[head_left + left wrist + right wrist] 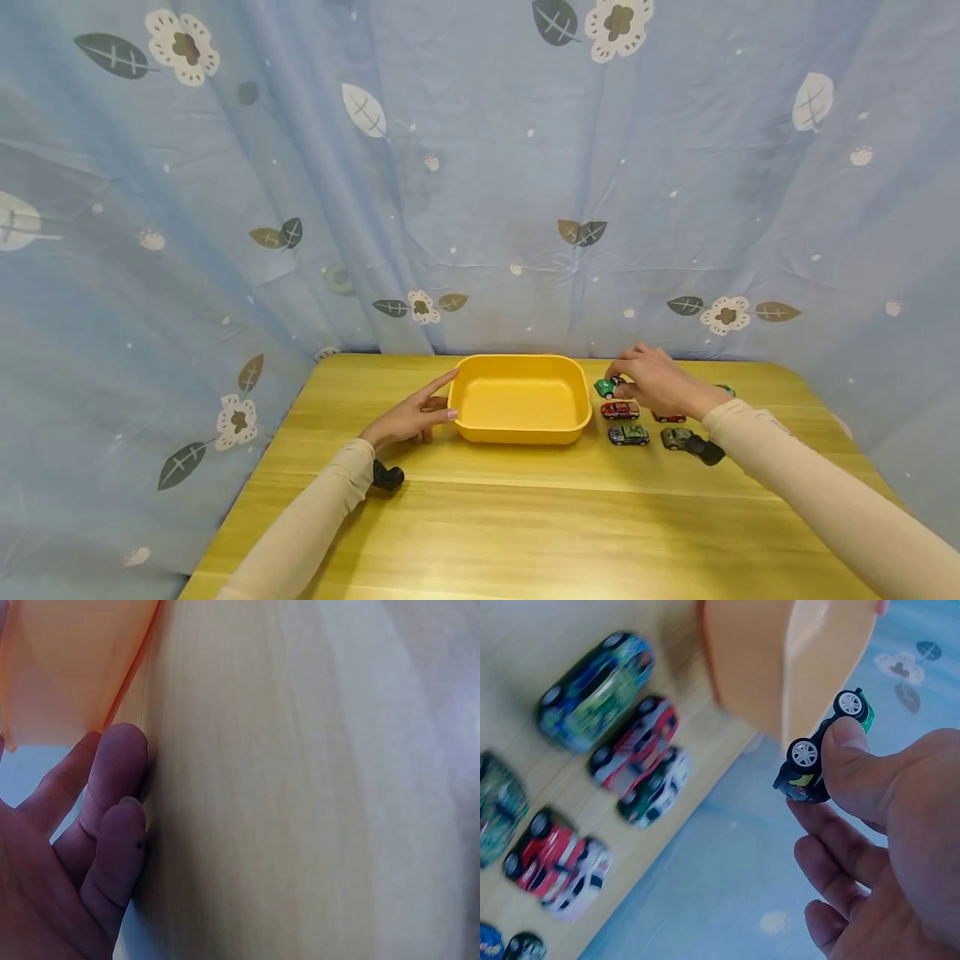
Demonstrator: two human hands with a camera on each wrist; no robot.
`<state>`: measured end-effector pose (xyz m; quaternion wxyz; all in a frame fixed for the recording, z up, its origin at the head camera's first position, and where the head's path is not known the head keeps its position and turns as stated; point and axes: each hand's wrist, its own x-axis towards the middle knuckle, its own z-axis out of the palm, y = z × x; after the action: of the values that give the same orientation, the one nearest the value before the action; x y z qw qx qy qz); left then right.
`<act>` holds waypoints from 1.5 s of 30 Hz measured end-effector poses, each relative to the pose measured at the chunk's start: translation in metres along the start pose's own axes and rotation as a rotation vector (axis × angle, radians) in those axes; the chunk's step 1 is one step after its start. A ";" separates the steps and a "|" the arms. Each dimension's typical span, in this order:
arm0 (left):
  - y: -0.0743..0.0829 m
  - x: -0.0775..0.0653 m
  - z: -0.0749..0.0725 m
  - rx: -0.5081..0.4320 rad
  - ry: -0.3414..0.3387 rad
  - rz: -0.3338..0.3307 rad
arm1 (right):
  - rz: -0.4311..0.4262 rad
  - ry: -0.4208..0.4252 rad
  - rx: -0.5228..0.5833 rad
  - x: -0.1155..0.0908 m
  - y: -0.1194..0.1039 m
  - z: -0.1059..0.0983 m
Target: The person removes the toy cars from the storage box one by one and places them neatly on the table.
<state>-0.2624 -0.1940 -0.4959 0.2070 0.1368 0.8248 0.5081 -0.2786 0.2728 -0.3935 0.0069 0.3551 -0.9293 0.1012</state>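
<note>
A toy car (817, 754) is pinched between the thumb and fingers of my right hand (658, 379). Its dark side with pale-spoked wheels faces the right wrist camera, and a bit of green shows at one end. In the head view the fingers mostly cover it. Below that hand lie a green-and-white toy car (654, 787) and a red toy car (620, 410). My left hand (411, 417) touches the left end of a yellow plastic tub (519, 436), its thumb and index finger spread along the rim. The tub's visible floor is bare.
A blue-green toy car (628, 435), a camouflage toy car (675, 438) and several others stand on the wooden table (480, 517), right of the tub. A blue patterned curtain (480, 167) hangs behind the table's back edge.
</note>
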 end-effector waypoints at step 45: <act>0.001 0.001 -0.002 -0.028 -0.023 0.011 | 0.035 0.013 -0.215 -0.145 0.118 0.024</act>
<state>-0.2642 -0.1944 -0.4949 0.2155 0.1440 0.8144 0.5192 -0.2470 0.4494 -0.4509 0.0492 0.3352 -0.9409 0.0035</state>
